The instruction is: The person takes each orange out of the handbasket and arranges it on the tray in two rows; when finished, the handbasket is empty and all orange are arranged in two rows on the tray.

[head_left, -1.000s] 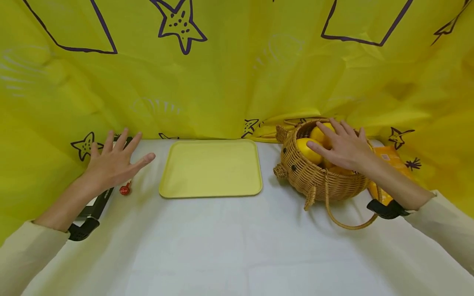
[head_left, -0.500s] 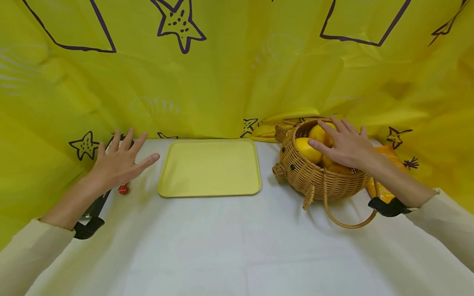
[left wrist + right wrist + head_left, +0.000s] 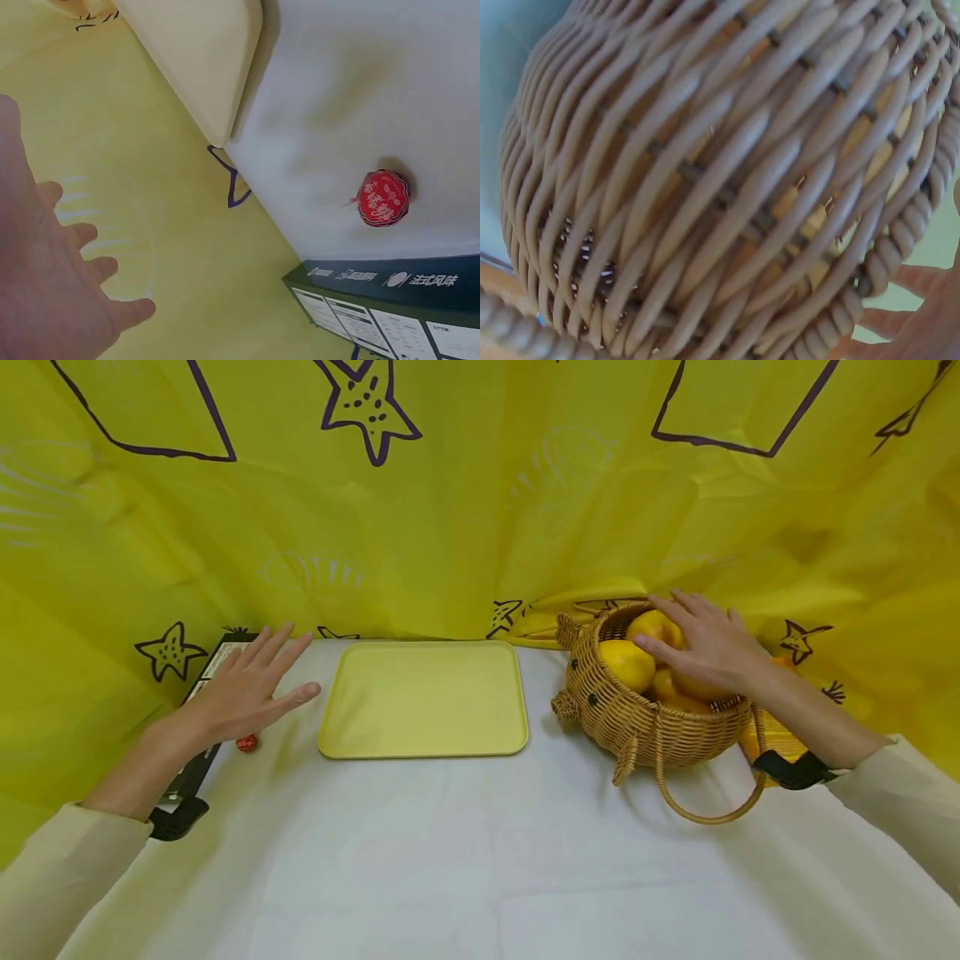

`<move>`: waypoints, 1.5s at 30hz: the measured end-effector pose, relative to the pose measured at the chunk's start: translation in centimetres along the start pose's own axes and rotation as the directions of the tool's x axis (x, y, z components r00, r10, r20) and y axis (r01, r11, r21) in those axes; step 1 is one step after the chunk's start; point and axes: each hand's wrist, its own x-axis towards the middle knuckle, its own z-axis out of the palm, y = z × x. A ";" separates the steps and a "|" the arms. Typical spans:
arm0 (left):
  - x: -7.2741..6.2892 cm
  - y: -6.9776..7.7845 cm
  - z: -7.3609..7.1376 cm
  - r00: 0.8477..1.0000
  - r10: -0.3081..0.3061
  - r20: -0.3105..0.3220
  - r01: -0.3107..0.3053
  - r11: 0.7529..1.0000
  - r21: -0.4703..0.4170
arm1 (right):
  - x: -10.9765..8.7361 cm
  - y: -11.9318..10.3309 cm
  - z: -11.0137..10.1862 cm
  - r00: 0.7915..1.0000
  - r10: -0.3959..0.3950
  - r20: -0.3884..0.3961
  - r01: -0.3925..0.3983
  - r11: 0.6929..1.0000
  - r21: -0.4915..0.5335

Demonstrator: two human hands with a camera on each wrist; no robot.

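Note:
My left hand (image 3: 251, 689) hovers above the left side of the table with straight fingers, holding nothing. Below it lie a dark green box (image 3: 390, 296) with white printed panels and a small round red-wrapped sweet (image 3: 383, 198). On the right stands a wicker basket (image 3: 637, 727) shaped like a pig, with several yellow lemon-like fruits (image 3: 628, 665) inside. Over its opening is my right hand (image 3: 708, 643), fingers extended and gripping nothing; whether it touches the fruits I cannot tell. The right wrist view is mostly filled by the woven wall (image 3: 705, 180).
A pale yellow rectangular tray (image 3: 423, 697) lies between the hands on the white tablecloth (image 3: 420, 852). Behind the basket and right forearm is an orange packet (image 3: 776, 739), partly hidden. The basket's handle (image 3: 708, 820) hangs toward the front. A yellow patterned curtain (image 3: 450, 527) closes off the back.
My left hand has shifted slightly right and turned, its fingers now closer together. My right hand has moved a little right and up, uncovering more of the fruits. Basket and tray stay put.

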 end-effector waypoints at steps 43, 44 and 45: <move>0.4 -0.7 7.3 0.999 -0.024 -0.027 0.008 0.875 -0.484 | 0.7 4.7 -1.7 0.999 -0.034 -0.034 0.044 0.923 0.383; 0.3 -0.6 7.5 0.999 -0.025 -0.024 0.010 0.877 -0.480 | 0.6 4.8 -1.8 1.000 -0.022 -0.014 0.026 0.909 0.416; 0.3 -0.5 7.6 0.999 -0.025 -0.025 0.010 0.880 -0.476 | 0.5 5.0 -1.9 1.000 -0.012 0.003 0.009 0.897 0.442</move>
